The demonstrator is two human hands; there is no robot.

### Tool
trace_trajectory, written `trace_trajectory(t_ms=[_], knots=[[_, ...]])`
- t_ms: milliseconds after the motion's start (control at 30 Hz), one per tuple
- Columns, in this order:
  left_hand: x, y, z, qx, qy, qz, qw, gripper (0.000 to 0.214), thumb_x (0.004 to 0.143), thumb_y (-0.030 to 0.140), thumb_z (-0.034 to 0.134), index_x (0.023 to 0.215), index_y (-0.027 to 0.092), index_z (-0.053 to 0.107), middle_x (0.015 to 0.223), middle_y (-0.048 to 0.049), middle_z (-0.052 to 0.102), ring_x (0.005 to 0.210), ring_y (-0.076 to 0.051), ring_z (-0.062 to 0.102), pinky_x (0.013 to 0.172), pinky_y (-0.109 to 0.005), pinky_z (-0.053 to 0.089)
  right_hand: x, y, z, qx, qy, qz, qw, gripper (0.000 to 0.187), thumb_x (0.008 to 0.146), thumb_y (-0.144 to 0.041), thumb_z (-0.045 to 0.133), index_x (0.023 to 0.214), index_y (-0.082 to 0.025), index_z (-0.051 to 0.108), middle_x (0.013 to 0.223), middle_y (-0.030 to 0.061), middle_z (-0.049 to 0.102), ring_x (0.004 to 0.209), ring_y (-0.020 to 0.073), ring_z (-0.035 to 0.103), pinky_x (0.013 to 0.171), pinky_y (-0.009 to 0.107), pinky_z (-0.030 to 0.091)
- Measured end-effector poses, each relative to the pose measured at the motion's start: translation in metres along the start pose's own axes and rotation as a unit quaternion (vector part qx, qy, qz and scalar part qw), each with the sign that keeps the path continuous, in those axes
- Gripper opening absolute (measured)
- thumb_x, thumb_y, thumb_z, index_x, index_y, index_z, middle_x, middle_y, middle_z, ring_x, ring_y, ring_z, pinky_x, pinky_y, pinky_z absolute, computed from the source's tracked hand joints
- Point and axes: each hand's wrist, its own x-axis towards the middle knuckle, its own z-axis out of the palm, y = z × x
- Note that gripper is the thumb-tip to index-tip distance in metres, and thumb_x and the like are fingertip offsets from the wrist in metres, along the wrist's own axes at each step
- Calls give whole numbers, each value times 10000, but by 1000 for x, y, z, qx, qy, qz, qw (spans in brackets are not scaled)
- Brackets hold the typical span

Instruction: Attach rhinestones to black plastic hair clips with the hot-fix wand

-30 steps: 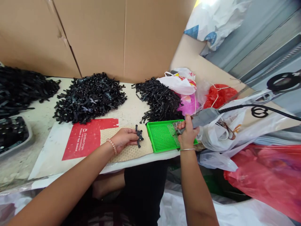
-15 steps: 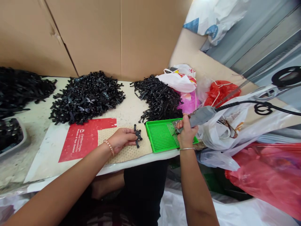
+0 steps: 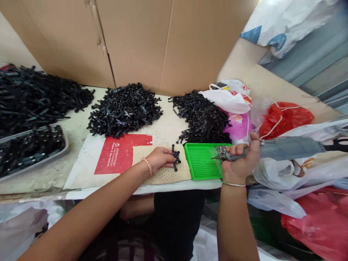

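Head view: looking down on a bench, both of the person's forearms reaching in from below.
Right hand (image 3: 240,159): closed in a firm fist around a grey rotary tool (image 3: 288,148), thumb on top, with the grip close to the tool's narrow metal tip (image 3: 220,154).
Left hand (image 3: 160,159): flat and relaxed with the fingers extended, fingertips against a small black plastic piece (image 3: 176,157).
Technique: a short grip near the tip seems to favour steady control, and a flat left hand looks well placed to keep the piece from sliding.
Things: the black plastic piece lies on a tan honeycomb-textured mat (image 3: 161,172). The tool's tip sits over the right end of a green perforated tray (image 3: 199,163), on a metallic patch too blurred to name.
Rest: three heaps of black plastic parts (image 3: 125,110) line the bench, and a grey tray of black parts (image 3: 29,152) sits at the left. A red printed sheet (image 3: 122,154) lies beside the mat. Plastic bags (image 3: 285,119) crowd the right, below a cardboard wall (image 3: 136,43).
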Motion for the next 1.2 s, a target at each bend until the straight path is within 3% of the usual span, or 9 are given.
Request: trace_trajectory(t_ms=[167,300,1200], knots=[[0,-1,1,-11,0,7,1000,155,628,-64,603,634,81,658,645,-39,655,581,-103,622,539,-179,542,-43,8,56,60,-88,105,989,346,732,-487,695,888,-204,571,453,-118,355,370,58,316,425,174,352],[1,-3,0,-8,-16,23,1000,138,614,-51,616,611,84,644,612,-21,626,553,-90,593,554,-195,547,-60,29,79,54,-98,146,983,365,705,-459,725,903,-191,576,462,-110,380,386,60,323,425,179,336],[6,-7,-4,-9,-33,33,999,108,591,31,715,646,92,645,636,-20,626,581,-100,607,604,-220,553,-61,40,79,29,-90,131,987,360,712,-463,704,892,-186,561,460,-110,365,389,59,320,419,178,325]])
